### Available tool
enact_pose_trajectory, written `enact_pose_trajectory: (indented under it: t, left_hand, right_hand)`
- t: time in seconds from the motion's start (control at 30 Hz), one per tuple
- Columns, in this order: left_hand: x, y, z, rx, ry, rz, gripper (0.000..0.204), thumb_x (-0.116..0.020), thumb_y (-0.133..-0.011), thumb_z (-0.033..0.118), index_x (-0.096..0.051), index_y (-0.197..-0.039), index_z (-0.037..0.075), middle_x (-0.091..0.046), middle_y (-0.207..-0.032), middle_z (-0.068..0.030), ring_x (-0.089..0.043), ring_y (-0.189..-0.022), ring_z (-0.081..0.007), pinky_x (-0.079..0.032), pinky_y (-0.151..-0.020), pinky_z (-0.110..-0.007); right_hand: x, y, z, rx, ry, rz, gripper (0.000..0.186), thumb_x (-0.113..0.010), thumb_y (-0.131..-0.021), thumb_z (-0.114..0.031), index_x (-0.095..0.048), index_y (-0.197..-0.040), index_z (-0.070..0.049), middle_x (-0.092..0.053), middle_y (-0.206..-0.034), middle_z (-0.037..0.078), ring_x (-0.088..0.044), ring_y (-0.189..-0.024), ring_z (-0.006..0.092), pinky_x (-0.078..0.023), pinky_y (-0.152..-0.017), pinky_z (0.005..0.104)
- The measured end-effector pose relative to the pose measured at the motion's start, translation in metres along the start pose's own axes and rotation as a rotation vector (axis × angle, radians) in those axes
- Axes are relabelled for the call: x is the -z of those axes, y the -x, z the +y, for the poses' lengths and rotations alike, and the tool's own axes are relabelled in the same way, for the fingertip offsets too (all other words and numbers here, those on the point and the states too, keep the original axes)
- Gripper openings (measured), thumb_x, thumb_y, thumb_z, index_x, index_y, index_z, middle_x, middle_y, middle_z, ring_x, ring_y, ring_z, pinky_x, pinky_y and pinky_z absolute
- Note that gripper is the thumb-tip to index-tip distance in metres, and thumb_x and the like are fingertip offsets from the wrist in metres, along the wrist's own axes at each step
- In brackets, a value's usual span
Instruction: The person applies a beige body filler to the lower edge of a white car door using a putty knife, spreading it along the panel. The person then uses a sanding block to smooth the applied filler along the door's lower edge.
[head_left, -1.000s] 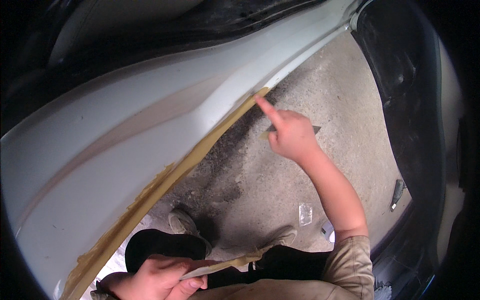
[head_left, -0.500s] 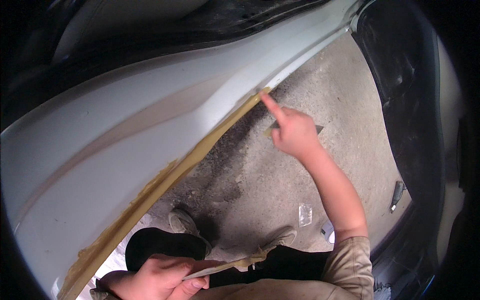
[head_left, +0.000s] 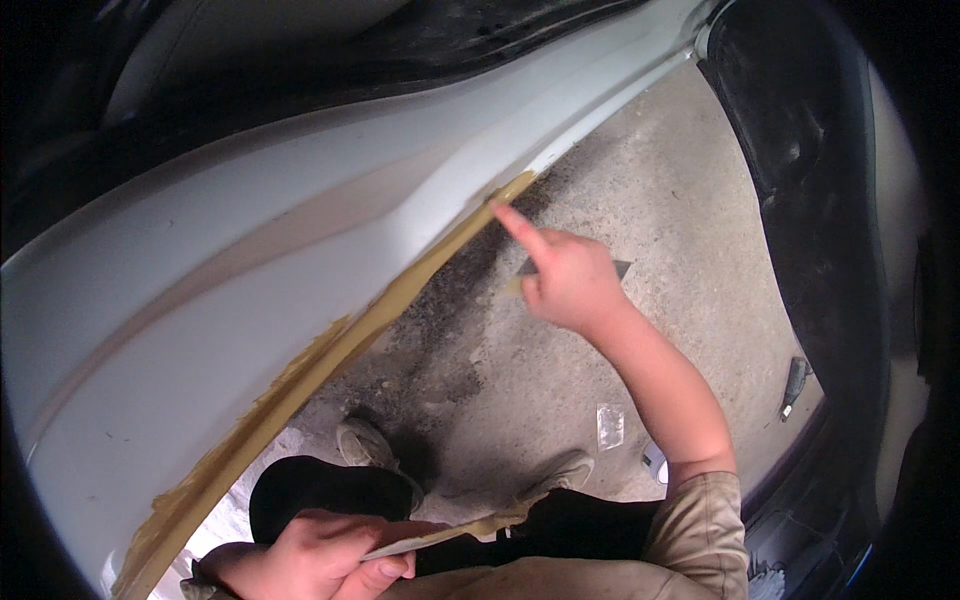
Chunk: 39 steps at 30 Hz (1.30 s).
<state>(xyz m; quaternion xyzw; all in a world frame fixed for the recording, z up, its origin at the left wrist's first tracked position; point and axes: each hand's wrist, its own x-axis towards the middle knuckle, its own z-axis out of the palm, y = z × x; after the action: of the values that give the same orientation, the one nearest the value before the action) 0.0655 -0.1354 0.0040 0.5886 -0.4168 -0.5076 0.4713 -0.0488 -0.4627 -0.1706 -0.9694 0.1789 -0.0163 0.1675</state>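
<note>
Along the lower edge of a white car body panel (head_left: 290, 275) runs a strip of yellow-brown body filler (head_left: 330, 365), ragged on its upper side. My right hand (head_left: 572, 280) has its index finger stretched out, the tip touching the filler near the strip's far end. The other fingers are curled round a flat putty spreader (head_left: 622, 269), mostly hidden by the hand; a grey corner and a filler-smeared end stick out. Low in the view, my left hand (head_left: 335, 555) grips a thin flat mixing board (head_left: 430, 540) with filler on it, close to my body.
Rough concrete floor (head_left: 520, 380) lies below the panel, with my shoes (head_left: 365, 445) on it. A small clear plastic bag (head_left: 610, 427), a white round container (head_left: 655, 464) and a dark handled tool (head_left: 795, 388) lie to the right. Dark car trim (head_left: 800, 130) borders the right side.
My right hand has slid down and left along the filler strip, its fingertip leaving the far end. The left hand and board have hardly moved.
</note>
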Motion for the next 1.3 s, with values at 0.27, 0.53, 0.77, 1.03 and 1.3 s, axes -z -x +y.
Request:
enact_pose_trajectory:
  t: [0.27, 0.53, 0.77, 1.03, 1.3]
  left_hand:
    - [-0.001, 0.001, -0.003, -0.008, 0.005, 0.010, 0.029, -0.053, -0.112, 0.021, -0.069, -0.107, -0.003, -0.072, -0.083, -0.0066, -0.065, -0.060, -0.0141, -0.053, -0.056, -0.027]
    - [-0.003, 0.002, -0.003, -0.001, 0.016, 0.025, 0.029, -0.054, -0.112, 0.020, -0.070, -0.109, -0.004, -0.072, -0.084, -0.0053, -0.065, -0.061, -0.0120, -0.052, -0.057, -0.026]
    - [0.003, 0.006, -0.001, 0.108, 0.012, -0.093, 0.034, -0.050, -0.112, 0.021, -0.067, -0.117, -0.008, -0.076, -0.087, -0.0104, -0.069, -0.064, -0.0142, -0.057, -0.060, -0.026]
    - [0.000, 0.004, 0.000, 0.104, -0.031, -0.072, 0.035, -0.049, -0.112, 0.022, -0.067, -0.117, -0.008, -0.075, -0.087, -0.0097, -0.069, -0.063, -0.0144, -0.057, -0.060, -0.027]
    - [-0.004, 0.001, 0.008, 0.230, -0.021, 0.001, 0.040, -0.046, -0.114, 0.030, -0.068, -0.100, 0.000, -0.072, -0.080, -0.0062, -0.067, -0.061, -0.0140, -0.054, -0.058, -0.028]
  right_hand:
    - [-0.001, -0.009, 0.016, -0.130, 0.077, 0.030, 0.096, -0.063, -0.072, -0.005, -0.040, -0.162, -0.031, -0.068, -0.080, 0.012, -0.070, -0.071, 0.0337, -0.060, -0.066, 0.0457]
    - [-0.013, 0.002, 0.012, 0.019, 0.023, 0.031, 0.098, -0.064, -0.073, -0.005, -0.038, -0.163, -0.033, -0.064, -0.076, 0.010, -0.068, -0.068, 0.0339, -0.059, -0.066, 0.0459]
    - [-0.012, 0.001, 0.023, -0.127, 0.077, 0.039, 0.099, -0.064, -0.072, -0.005, -0.038, -0.163, -0.035, -0.062, -0.074, 0.010, -0.067, -0.065, 0.0328, -0.059, -0.063, 0.0457]
    - [-0.009, -0.001, 0.019, -0.099, 0.117, -0.018, 0.097, -0.064, -0.074, -0.006, -0.037, -0.164, -0.031, -0.067, -0.081, 0.012, -0.069, -0.069, 0.0335, -0.060, -0.067, 0.0454]
    - [0.027, 0.014, 0.017, -0.214, -0.443, 0.118, 0.071, -0.065, -0.084, -0.001, -0.053, -0.152, -0.018, -0.071, -0.097, 0.010, -0.070, -0.080, 0.0187, -0.058, -0.073, 0.0330]
